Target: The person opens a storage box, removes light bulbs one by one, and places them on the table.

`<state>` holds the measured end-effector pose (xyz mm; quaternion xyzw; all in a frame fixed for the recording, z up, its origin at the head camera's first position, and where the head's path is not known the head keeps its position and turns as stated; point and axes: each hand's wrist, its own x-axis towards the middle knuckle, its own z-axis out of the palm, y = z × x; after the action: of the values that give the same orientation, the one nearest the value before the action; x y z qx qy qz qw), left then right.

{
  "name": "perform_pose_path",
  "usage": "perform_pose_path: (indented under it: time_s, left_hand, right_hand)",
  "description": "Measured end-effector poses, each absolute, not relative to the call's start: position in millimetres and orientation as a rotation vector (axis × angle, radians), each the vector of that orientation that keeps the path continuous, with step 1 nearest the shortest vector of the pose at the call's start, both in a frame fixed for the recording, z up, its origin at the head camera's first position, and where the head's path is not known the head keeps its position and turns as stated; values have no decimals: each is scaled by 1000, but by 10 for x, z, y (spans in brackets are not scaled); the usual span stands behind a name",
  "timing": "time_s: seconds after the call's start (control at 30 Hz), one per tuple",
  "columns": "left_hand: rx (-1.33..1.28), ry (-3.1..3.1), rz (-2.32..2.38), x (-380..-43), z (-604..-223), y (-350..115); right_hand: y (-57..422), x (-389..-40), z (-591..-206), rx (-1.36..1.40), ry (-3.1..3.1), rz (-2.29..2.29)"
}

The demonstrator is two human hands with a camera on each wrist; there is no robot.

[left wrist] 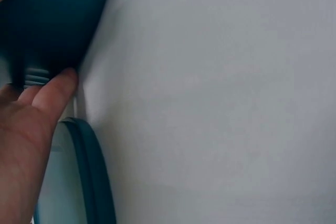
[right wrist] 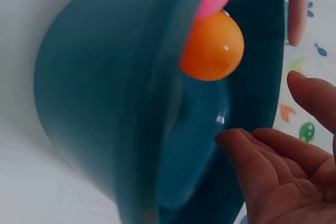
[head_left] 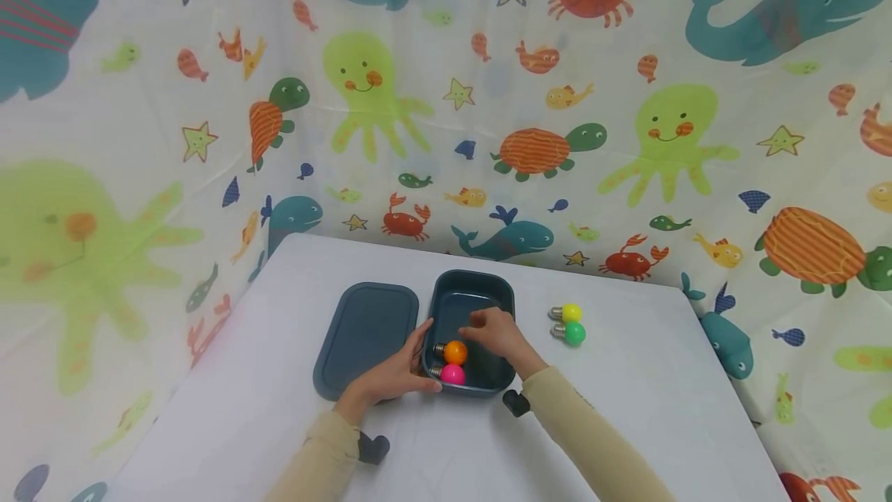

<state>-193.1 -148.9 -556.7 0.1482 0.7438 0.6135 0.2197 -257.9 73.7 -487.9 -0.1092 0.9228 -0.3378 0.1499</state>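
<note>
A dark teal box (head_left: 475,277) stands on the table, holding an orange light bulb (head_left: 456,352) and a pink light bulb (head_left: 453,375) side by side at its near left. My left hand (head_left: 392,375) rests against the outside of the box's near left corner, thumb and fingers spread; in the left wrist view its fingertips touch the box wall. Over the box's right half hovers my right hand (head_left: 496,333), fingers loosely bent. The right wrist view shows nothing between the fingers and thumb of that hand, beside the orange bulb.
Flat on the table left of the box lies a matching dark lid (head_left: 369,335). To the right of the box are a yellow light bulb (head_left: 571,313) and a green light bulb (head_left: 574,334). A curtain printed with sea animals (head_left: 536,149) hangs behind the white table (head_left: 627,409).
</note>
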Motion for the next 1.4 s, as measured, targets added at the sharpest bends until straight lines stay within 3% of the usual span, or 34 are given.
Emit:
perform_pose_path:
  time_s: [0.83,1.4]
  left_hand:
    - [381,2059,1686,-1930,-5528,-1488]
    - [361,2099,1656,-1936,-5527,-1491]
  right_hand:
    - [629,-2526,-5089,-383,2566,-806]
    - [723,-2545,-4981,-416,2600,-902]
